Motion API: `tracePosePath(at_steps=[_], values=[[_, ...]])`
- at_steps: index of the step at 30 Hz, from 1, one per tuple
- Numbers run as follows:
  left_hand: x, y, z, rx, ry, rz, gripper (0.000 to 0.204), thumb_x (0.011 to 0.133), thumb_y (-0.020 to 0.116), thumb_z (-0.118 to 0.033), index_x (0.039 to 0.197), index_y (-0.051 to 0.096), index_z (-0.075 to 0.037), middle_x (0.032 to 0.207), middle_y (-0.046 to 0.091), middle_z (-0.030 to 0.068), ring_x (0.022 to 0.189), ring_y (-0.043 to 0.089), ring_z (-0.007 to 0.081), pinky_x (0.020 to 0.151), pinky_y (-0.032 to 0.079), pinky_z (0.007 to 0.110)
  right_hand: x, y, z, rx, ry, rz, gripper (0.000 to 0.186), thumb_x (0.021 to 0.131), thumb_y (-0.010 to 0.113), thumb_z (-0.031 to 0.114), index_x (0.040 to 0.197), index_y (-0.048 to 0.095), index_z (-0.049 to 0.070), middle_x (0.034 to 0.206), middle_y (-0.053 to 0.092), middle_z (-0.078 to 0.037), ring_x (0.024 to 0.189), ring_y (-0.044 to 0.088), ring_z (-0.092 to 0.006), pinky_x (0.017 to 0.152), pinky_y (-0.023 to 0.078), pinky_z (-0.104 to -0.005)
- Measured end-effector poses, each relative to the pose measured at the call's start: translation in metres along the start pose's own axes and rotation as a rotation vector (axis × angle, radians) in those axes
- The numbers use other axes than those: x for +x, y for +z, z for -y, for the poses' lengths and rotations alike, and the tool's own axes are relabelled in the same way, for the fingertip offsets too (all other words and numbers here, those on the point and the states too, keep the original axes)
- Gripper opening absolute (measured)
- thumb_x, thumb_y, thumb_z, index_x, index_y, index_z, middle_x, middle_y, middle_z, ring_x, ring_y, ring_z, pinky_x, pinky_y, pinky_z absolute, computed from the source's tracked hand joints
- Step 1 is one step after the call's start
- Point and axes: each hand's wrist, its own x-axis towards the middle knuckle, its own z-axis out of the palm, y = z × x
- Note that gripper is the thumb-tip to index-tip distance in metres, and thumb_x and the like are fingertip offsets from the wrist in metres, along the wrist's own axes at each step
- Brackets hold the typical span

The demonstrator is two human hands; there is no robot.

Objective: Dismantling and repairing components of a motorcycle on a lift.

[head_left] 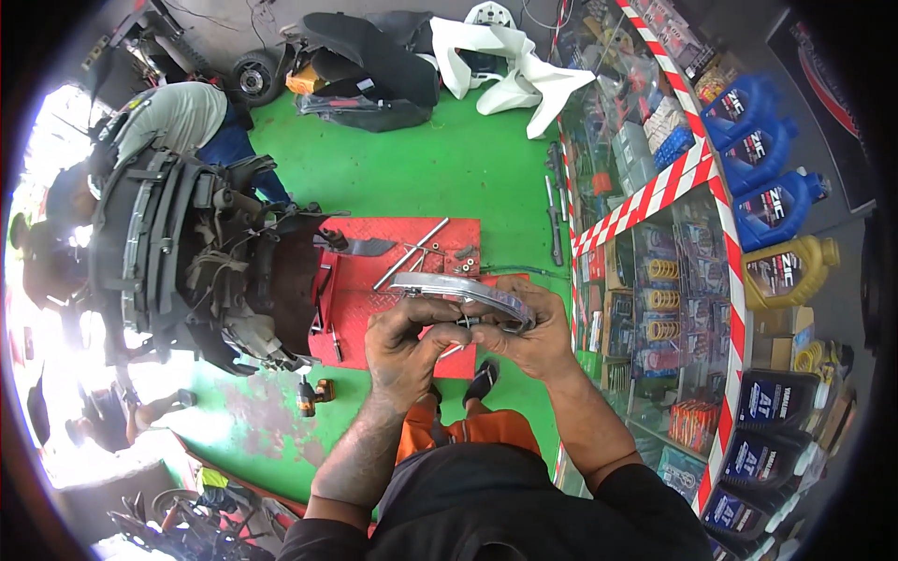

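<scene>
In front of my chest I hold a curved, silver-grey, band-like part [440, 282] with both hands; its exact kind I cannot make out. My left hand [402, 341] closes on its left side, thumb and fingers pinched at the inner edge. My right hand [535, 332] grips the right end, its thumb meeting the left one near a small dark fitting at the middle. Fingers and palms hide part of the piece. Below, a red platform [374, 229] carries a long steel rod [412, 254] and several small metal bolts and sockets [465, 264].
At left stands a stripped scooter [201, 243], with a person in a light shirt [173, 117] behind it. A cordless drill [307, 397] sits on the green floor. A seat [365, 75] and white panels [510, 75] lie beyond. A glass cabinet with red-white tape [645, 201] borders the right.
</scene>
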Motion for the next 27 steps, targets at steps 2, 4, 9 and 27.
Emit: tracePosePath(at_steps=[2, 4, 9, 27], values=[[0.000, 0.008, -0.013, 0.084, 0.086, -0.042, 0.016, 0.074, 0.084, -0.001, 0.086, 0.074, -0.003, 0.088, 0.075, 0.0078, 0.087, 0.072, 0.0209, 0.077, 0.056, 0.033, -0.003, 0.002, 0.012, 0.020, -0.020, -0.010, 0.031, 0.079, 0.086, 0.003, 0.108, 0.078, 0.005, 0.077, 0.053, 0.004, 0.071, 0.049, -0.0074, 0.060, 0.039, -0.0265], [-0.005, 0.011, -0.024, 0.112, 0.125, -0.012, 0.017, 0.076, 0.083, -0.001, 0.090, 0.074, -0.001, 0.089, 0.074, 0.0087, 0.086, 0.071, 0.0203, 0.076, 0.055, 0.032, -0.008, 0.002, 0.017, 0.040, -0.072, -0.021, 0.031, 0.078, 0.087, 0.003, 0.108, 0.078, 0.004, 0.075, 0.051, 0.004, 0.070, 0.046, -0.0075, 0.059, 0.037, -0.0260], [-0.012, 0.015, -0.057, 0.079, 0.053, 0.061, 0.017, 0.082, 0.082, -0.002, 0.097, 0.075, 0.002, 0.091, 0.074, 0.0103, 0.087, 0.071, 0.0189, 0.078, 0.056, 0.031, -0.016, 0.002, 0.035, 0.138, -0.161, -0.060, 0.032, 0.076, 0.089, 0.002, 0.106, 0.078, 0.002, 0.074, 0.049, 0.004, 0.069, 0.045, -0.0082, 0.059, 0.037, -0.0269], [-0.008, 0.022, -0.094, 0.013, -0.224, 0.132, 0.015, 0.092, 0.074, 0.001, 0.106, 0.073, 0.006, 0.097, 0.074, 0.0120, 0.092, 0.071, 0.0157, 0.085, 0.058, 0.031, -0.002, -0.025, 0.085, -0.437, -0.556, 0.153, 0.046, 0.068, 0.090, 0.005, 0.112, 0.079, 0.005, 0.069, 0.051, 0.001, 0.060, 0.045, -0.0107, 0.054, 0.035, -0.0275]])
